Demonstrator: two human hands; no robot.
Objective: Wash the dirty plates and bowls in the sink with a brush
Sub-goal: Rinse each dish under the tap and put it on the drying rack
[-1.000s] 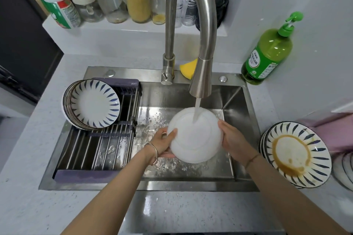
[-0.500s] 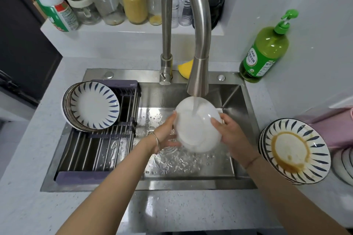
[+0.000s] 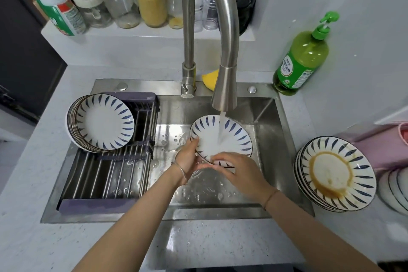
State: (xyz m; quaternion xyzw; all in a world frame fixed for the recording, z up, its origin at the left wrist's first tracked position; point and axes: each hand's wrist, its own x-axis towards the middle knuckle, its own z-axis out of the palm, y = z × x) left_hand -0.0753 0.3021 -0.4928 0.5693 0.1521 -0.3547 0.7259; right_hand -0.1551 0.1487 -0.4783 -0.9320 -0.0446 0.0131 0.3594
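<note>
Both hands hold one blue-striped plate [image 3: 238, 142] face up in the sink [image 3: 287, 139] under the stream from the tap [image 3: 225, 86]: the left hand [image 3: 187, 158] grips its left rim, fingers lying up along the edge, and the right hand [image 3: 239, 170] curls its fingers over the near rim. Left of the left hand, clean plates [image 3: 103, 125] lean on the drying rack [image 3: 106, 183]; right of the right hand, a stack of dirty plates [image 3: 337, 172] sits on the worktop [image 3: 220, 247], the top one ringed with brown sauce.

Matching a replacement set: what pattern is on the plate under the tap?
The plate is white, dark blue strokes radiating round its rim; head view.
</note>
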